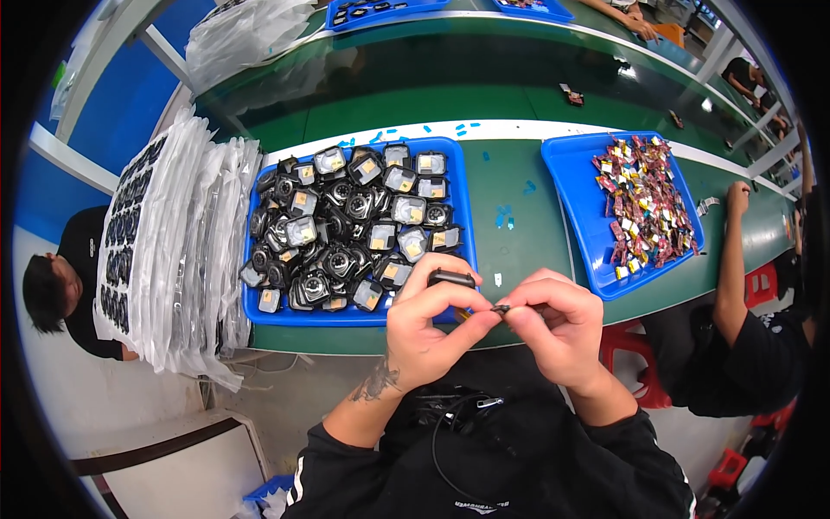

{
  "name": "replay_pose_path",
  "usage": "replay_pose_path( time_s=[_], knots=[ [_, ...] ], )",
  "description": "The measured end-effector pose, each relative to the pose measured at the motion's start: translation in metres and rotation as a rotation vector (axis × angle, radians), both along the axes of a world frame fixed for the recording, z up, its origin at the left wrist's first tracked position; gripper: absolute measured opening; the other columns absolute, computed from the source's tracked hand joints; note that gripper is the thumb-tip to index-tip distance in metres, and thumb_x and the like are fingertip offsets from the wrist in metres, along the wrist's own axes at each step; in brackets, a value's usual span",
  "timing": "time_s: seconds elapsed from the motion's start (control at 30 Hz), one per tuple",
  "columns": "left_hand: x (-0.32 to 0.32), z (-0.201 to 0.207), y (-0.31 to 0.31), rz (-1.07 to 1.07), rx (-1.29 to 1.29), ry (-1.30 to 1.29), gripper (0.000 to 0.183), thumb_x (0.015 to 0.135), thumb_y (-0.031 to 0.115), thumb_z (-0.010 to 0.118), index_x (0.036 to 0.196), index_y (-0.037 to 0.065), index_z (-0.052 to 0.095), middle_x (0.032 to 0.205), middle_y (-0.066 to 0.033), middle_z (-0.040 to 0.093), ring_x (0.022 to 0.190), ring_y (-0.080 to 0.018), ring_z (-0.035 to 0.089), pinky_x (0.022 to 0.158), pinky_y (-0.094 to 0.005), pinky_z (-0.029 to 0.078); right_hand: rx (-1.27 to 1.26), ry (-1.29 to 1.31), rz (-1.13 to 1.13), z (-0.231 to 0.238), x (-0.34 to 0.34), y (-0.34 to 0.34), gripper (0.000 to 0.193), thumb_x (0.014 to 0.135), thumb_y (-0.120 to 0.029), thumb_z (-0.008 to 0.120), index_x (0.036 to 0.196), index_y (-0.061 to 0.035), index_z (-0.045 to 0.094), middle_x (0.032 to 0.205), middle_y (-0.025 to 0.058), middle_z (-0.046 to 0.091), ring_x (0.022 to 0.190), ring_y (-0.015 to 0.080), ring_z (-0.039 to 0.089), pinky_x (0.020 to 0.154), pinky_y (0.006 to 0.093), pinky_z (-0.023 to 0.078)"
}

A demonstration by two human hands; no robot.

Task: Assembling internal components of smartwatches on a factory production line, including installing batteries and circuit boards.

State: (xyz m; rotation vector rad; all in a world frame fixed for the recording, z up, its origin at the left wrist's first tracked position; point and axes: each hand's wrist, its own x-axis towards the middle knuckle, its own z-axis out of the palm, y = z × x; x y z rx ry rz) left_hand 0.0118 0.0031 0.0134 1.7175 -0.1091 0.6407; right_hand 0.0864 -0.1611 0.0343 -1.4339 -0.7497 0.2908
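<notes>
Close together at the table's near edge, my left hand (425, 333) and my right hand (564, 330) meet fingertip to fingertip. A black watch case (451, 278) is held in the curled fingers of my left hand. Between both thumbs and index fingers is a small dark part (501, 309), too small to name. A bit of yellow shows under the left fingers. To the left lies a blue tray (471, 229) heaped with black watch cases (359, 203), many with pale squares inside.
On the right, another blue tray (566, 212) holds many small red, white and yellow circuit parts (644, 203). Plastic-wrapped stacks of trays (186, 251) stand at the left. Blue film scraps (504, 214) lie on the green table (519, 164). Other people sit at both sides.
</notes>
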Motion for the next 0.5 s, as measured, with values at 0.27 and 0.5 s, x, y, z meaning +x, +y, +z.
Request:
replay_pose_path(
  time_s=[0.27, 0.5],
  knots=[
    [0.001, -0.004, 0.004, -0.054, -0.082, 0.013, 0.009, 0.076, 0.002, 0.076, 0.082, 0.002, 0.069, 0.1, -0.0107, 0.058, 0.084, -0.0116, 0.058, 0.069, -0.0229, 0.048, -0.014, 0.202, 0.046, 0.008, -0.001, 0.0, 0.013, 0.091, -0.002, 0.058, 0.096, 0.0058, 0.066, 0.089, 0.0116, 0.063, 0.074, 0.0131, 0.063, 0.062, 0.0231, 0.053],
    [-0.002, 0.004, 0.017, -0.166, -0.093, 0.148, 0.01, 0.073, 0.001, 0.076, 0.081, 0.002, 0.069, 0.099, -0.0104, 0.058, 0.089, -0.0165, 0.058, 0.078, -0.0285, 0.048, -0.175, -0.068, 0.137, 0.013, 0.015, -0.005, 0.003, 0.083, 0.0, 0.067, 0.086, 0.0007, 0.069, 0.077, 0.0072, 0.065, 0.068, 0.0104, 0.062, 0.057, 0.0221, 0.049]
  ],
)
